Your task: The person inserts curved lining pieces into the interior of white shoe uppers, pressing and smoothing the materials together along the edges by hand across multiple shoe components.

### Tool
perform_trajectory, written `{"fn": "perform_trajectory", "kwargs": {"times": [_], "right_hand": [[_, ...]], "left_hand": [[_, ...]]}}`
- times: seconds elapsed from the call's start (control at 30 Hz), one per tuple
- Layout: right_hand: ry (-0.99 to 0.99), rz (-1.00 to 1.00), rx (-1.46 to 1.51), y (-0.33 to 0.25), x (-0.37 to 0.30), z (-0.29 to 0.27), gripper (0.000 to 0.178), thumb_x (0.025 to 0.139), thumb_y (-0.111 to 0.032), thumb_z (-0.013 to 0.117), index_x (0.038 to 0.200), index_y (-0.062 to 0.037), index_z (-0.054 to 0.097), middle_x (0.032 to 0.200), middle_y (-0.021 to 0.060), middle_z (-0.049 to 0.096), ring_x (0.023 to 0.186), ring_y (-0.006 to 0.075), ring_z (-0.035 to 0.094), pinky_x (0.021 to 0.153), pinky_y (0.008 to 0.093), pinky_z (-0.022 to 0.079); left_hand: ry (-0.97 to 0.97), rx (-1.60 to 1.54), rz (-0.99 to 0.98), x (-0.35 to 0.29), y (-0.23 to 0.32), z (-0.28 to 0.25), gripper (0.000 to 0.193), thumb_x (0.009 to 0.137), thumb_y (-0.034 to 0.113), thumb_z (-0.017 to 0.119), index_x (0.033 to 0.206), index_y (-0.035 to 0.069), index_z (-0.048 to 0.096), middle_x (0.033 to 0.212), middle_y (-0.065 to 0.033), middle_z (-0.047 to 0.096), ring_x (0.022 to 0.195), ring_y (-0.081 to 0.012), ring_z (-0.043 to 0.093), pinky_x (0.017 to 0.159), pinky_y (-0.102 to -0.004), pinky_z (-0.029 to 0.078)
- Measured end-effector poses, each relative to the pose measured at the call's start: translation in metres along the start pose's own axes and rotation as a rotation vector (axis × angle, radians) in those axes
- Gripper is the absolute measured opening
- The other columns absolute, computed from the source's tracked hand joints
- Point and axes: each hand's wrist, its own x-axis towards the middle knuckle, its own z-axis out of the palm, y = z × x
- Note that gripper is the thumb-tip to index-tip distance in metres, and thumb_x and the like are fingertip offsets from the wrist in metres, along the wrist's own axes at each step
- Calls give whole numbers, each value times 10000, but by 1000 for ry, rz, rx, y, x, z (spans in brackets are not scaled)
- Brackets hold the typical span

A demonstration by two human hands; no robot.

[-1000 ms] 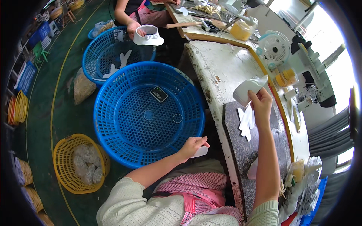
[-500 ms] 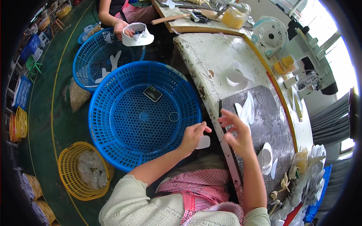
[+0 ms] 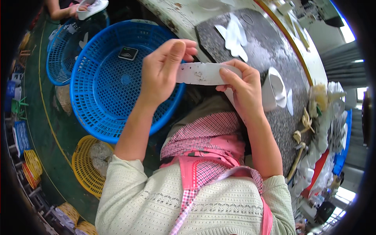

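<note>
A flat white strip (image 3: pixel 201 74) with dark specks on its face stretches between my hands, level in front of me. My right hand (image 3: pixel 244 80) pinches its right end, thumb on top. At its left end, my left hand (image 3: pixel 160 72) is closed with curled fingers and the thumb pointing up; the strip runs in against the palm, where the exact grip is hidden. Beyond the right hand, several white cut pieces (image 3: pixel 234 37) lie on a dark speckled board (image 3: pixel 270 39). Nearer, a curved white shell-like piece (image 3: pixel 268 92) rests beside a thin white sliver (image 3: pixel 290 102).
At left stands a large blue basket (image 3: pixel 84 90) holding a small black case (image 3: pixel 128 53). Behind it is a second blue basket (image 3: pixel 53 62), where another person's hand (image 3: pixel 74 11) holds a white piece. A yellow basket (image 3: pixel 80 166) contains clear bags. Plastic bags (image 3: pixel 309 168) crowd the right edge.
Both hands have risen and come together around the strip, which hung below my left hand before. My right hand has taken its other end. The view has shifted; the other person's white piece has turned.
</note>
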Motion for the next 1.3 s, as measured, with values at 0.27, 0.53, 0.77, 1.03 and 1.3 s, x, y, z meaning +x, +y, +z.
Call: {"fn": "perform_trajectory", "kwargs": {"times": [0.27,0.53,0.77,1.03,1.3], "right_hand": [[30,-75,-134,-5,-43,-27,164,769,-105,583,829,47,598,730,59,599,630,80,563,542,197,477],[32,-123,-206,-13,-63,-40,136,762,-91,573,804,35,601,690,38,587,602,62,538,513,180,444],[143,-178,-162,-12,-75,-62,130,753,-94,575,774,31,605,681,39,590,586,64,540,497,179,442],[101,-135,-223,-1,-71,-67,140,729,-109,574,761,24,603,654,36,590,578,73,544,493,195,432],[98,-182,-533,4,-82,-73,112,676,-67,555,750,13,582,615,119,562,579,118,550,555,268,435]], "left_hand": [[-431,549,225,-19,17,32,286,701,132,714,931,5,603,827,-42,615,755,-108,577,641,-243,472],[-360,79,-72,-34,15,53,101,785,80,617,842,-1,636,687,-28,616,619,-49,546,556,-186,442],[-90,24,-227,-26,-9,33,179,860,174,542,795,16,596,625,-40,590,512,-67,510,490,-190,422],[-435,355,158,-31,9,56,379,647,306,727,926,75,615,789,8,599,693,-89,511,605,-214,379],[-621,442,362,-32,3,77,77,750,70,595,747,13,543,697,-114,509,680,-293,520,592,-349,423]]}}
